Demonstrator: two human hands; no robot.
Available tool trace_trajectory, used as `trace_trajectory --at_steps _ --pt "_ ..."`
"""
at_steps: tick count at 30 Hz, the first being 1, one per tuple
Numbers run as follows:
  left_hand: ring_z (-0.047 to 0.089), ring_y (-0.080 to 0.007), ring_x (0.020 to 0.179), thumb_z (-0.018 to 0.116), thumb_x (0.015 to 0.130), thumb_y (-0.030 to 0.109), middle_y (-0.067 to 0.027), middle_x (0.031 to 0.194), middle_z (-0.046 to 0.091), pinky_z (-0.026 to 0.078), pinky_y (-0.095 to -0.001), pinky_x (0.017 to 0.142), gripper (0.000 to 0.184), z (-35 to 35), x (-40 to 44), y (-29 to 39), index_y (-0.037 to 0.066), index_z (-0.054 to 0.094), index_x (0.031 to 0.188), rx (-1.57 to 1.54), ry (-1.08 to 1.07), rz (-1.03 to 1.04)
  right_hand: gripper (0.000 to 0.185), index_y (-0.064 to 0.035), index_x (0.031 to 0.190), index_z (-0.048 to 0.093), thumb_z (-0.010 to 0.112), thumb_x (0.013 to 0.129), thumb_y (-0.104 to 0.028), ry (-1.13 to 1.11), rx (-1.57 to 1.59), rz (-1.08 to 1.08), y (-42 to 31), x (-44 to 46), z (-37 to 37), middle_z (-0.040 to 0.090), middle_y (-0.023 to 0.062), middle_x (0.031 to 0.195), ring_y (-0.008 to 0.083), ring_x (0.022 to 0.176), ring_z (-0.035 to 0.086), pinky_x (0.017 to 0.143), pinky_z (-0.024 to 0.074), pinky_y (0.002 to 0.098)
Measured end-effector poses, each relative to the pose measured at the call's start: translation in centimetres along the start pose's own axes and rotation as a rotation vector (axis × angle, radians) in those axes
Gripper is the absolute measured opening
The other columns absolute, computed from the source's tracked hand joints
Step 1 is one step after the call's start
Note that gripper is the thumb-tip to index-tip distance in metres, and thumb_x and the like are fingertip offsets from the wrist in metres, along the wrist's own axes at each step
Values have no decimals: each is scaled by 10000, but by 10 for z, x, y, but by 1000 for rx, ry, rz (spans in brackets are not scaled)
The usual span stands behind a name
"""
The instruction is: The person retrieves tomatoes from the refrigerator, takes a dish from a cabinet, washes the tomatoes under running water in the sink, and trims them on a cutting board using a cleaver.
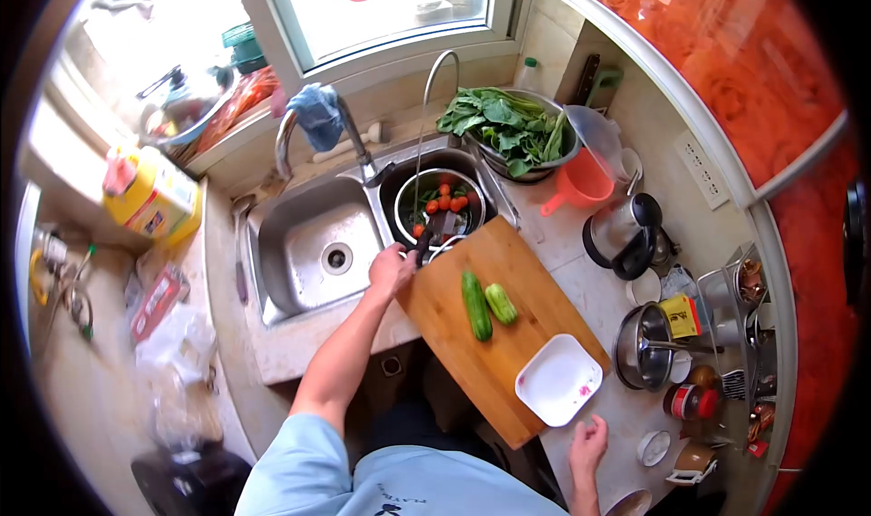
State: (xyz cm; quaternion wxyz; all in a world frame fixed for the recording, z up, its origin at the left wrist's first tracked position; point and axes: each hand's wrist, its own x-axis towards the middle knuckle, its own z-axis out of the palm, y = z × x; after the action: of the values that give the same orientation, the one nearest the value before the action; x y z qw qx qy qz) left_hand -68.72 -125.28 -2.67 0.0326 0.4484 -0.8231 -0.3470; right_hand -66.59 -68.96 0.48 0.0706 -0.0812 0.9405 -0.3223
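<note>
My left hand (392,267) is closed round the dark handle of a kitchen knife (445,227), whose blade lies over the right sink basin. Below the blade, a metal bowl (400,209) holds red tomatoes (445,202) and some green leaves. Two green pieces, a longer cucumber (476,306) and a shorter cucumber piece (500,304), lie on the wooden cutting board (463,371). A white dish (555,380) rests at the board's right end. Just beyond it, my right hand (588,445) has loosely bent fingers and holds nothing visible.
Left is a steel sink basin (313,244) under a faucet draped with a blue cloth (318,117). Behind stands a large bowl of leafy greens (517,126). A red scoop (581,182), kettle (617,230), pot (642,345) and jar (688,402) line the right counter.
</note>
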Motion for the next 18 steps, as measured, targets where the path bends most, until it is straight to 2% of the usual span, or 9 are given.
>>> trace_trajectory --at_steps 2,4,5,6,8,9,10,15,18 --pt "681 -359 953 651 794 409 -214 1031 702 541 -425 823 465 15 43 20 39 694 1072 197 -108 54 329 13 1240 498 579 940 -96 -46 70 75 -35 -1 -6 543 38 855 102 626 568 548 504 244" --pt "674 -370 977 688 746 391 -237 1049 691 544 -432 811 502 50 97 -2 -9 686 1048 278 -287 60 341 16 1262 477 565 948 -86 -56 288 243 -82 1 -1 547 38 875 104 639 578 559 508 243" --pt "695 -336 893 708 720 358 -207 961 714 550 -405 760 500 45 106 2 -48 678 1010 303 -364 25 346 17 1271 469 559 953 -85 -56 427 334 -109 7 5 551 38 886 106 649 587 565 511 242" --pt "682 -309 805 714 717 353 -186 896 707 541 -391 696 469 36 115 4 -36 680 976 160 -423 -45 351 19 1280 460 554 957 -83 -53 574 427 -126 13 13 555 39 897 109 659 596 571 513 241" --pt "655 -256 630 725 710 344 -143 765 694 523 -363 567 411 7 129 13 -13 682 908 -118 -523 -185 366 32 1284 463 573 955 -84 -191 560 347 -196 34 22 587 67 957 131 709 636 613 533 248" --pt "440 -116 406 705 746 338 -53 585 579 337 -268 370 308 -30 124 27 35 663 715 -340 -615 -330 347 36 1266 484 580 955 -86 -228 573 326 -219 45 33 602 76 968 135 722 642 622 536 252" --pt "394 -81 397 631 811 335 -36 548 538 289 -229 363 304 -49 125 21 33 671 819 -595 -761 -527 329 40 1247 504 586 955 -88 -265 584 303 -237 54 41 617 85 978 139 735 647 631 539 256" --pt "367 -81 465 421 902 350 -29 664 552 325 -197 417 552 -82 105 -19 -52 562 1254 -1337 -1094 -782 269 44 1193 560 563 976 -115 -595 796 320 -319 123 104 655 87 933 137 790 650 691 539 267" --pt "382 -102 491 416 899 328 -29 657 506 352 -229 443 579 -72 96 -16 -92 512 1286 -1674 -1099 -797 290 23 1194 573 565 985 -178 -752 807 276 -340 170 158 656 80 969 141 810 649 701 539 262"
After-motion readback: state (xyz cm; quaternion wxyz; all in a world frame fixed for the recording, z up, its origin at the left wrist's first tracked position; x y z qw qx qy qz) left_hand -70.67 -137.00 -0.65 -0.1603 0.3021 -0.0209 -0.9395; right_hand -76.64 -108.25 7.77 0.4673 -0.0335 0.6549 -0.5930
